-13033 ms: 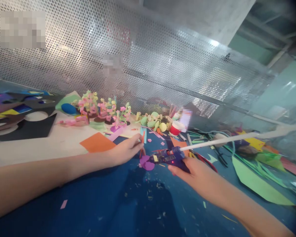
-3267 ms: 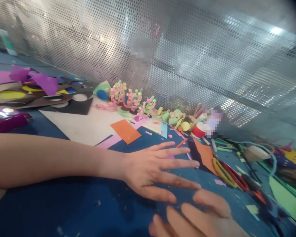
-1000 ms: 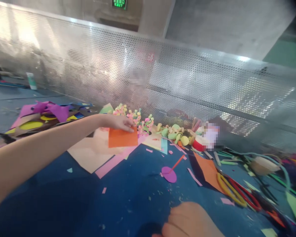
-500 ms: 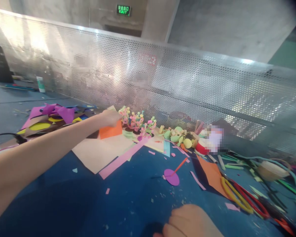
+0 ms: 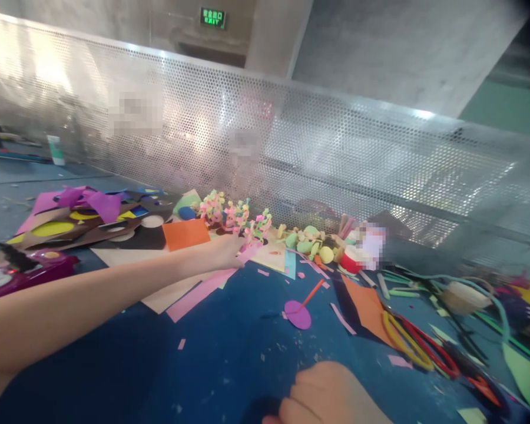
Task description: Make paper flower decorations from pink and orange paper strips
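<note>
My left hand [image 5: 225,251] reaches across the table to the upper part of a pink paper strip [image 5: 196,296], just in front of several small trees of pink, yellow and green curls [image 5: 236,217]. Its fingers look drawn together; whether they grip the strip cannot be made out. At the bottom edge my right hand [image 5: 324,394] is curled into a fist, its palm side hidden. Beyond the fist, a purple disc [image 5: 297,316] lies on the blue table with a thin orange stick [image 5: 312,293] rising from it. An orange sheet [image 5: 186,234] lies beside my left forearm.
Yellow-handled scissors [image 5: 406,343] and a red-handled pair [image 5: 430,348] lie at right, near an orange paper piece [image 5: 367,309]. A purple power strip [image 5: 48,270] sits at left. Behind runs a perforated metal panel [image 5: 318,159]. Paper scraps, green pieces [image 5: 309,238] and a tape roll [image 5: 350,261] line the back.
My left hand has moved right and nearer, from behind the orange sheet to the pink strip by the curly trees. My right fist keeps its pose. The view has shifted slightly right.
</note>
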Motion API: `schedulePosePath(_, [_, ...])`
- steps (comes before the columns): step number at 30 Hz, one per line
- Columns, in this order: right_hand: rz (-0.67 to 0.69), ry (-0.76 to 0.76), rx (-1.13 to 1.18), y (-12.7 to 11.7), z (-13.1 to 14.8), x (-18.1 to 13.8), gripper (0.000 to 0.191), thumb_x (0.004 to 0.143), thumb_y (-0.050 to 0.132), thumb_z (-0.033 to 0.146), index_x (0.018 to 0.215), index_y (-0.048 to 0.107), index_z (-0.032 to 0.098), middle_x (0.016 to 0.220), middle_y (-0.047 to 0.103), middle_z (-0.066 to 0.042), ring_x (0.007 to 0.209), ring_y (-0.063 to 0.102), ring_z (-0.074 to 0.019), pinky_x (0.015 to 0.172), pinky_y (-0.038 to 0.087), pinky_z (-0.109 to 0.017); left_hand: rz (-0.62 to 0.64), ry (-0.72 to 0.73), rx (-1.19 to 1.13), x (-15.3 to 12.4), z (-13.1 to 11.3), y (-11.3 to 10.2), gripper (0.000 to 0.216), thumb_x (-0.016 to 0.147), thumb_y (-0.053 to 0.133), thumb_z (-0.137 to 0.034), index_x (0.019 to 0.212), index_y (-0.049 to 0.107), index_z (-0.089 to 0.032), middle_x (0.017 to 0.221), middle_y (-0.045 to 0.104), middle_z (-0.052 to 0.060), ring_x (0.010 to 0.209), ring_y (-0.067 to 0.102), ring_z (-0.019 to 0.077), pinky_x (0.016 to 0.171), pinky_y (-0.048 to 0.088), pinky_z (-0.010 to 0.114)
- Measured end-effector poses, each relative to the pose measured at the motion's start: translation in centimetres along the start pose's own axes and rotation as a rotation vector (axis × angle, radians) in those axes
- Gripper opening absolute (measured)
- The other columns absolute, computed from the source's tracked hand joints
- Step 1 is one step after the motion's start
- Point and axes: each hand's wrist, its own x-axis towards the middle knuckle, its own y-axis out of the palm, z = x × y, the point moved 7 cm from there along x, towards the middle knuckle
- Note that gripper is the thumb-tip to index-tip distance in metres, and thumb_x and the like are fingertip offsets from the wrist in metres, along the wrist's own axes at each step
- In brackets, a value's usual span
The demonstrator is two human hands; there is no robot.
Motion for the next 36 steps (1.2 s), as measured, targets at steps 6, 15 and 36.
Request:
schedulePosePath(6, [-0.038, 0.009, 0.021, -0.1, -0.1, -0.1, 0.045, 0.092, 0.035, 0.022, 0.049, 0.045, 0.018, 0.039, 0.047, 0.004, 0.038, 0.039, -0.0100, 0.043, 0.013, -0.030, 0.107, 0.001, -0.186, 0.2, 0.5, 0.6, 0.044, 0.065, 0.053, -0.028, 0.106, 0.041, -0.018, 0.074, 0.058, 0.002, 0.065, 0.055, 0.0172, 0.051, 0.035, 0.023])
schedulePosePath(15, [-0.091, 0.156, -0.027, -0.9, -1.4, -0.3, 0.041, 0.088, 0.040, 0.022, 0.048, 0.046, 0.018, 0.039, 0.047, 0.003, 0.037, 0.042, -0.0098, 0.042, 0.016, -0.028, 0.364, 0.061, -0.495, -0.5, 0.6, -4.0, 0.070, 0.070, 0.058, -0.038, 0.130, 0.024, -0.023, 0.106, 0.057, 0.010, 0.090, 0.057, 0.0195, 0.070, 0.043, 0.026])
schedulePosePath(36, [-0.104, 0.551, 0.325, -3.5, -4.2, -3.0, 0.012, 0.083, 0.054, 0.016, 0.091, 0.059, 0.022, 0.099, 0.060, -0.004, 0.091, 0.058, -0.0135, 0.080, 0.049, -0.026, 0.947, 0.298, -0.970, -8.4, -12.5, -0.4, 0.047, 0.059, 0.070, -0.016, 0.099, 0.046, -0.024, 0.082, 0.060, -0.003, 0.071, 0.055, 0.0112, 0.068, 0.044, 0.025])
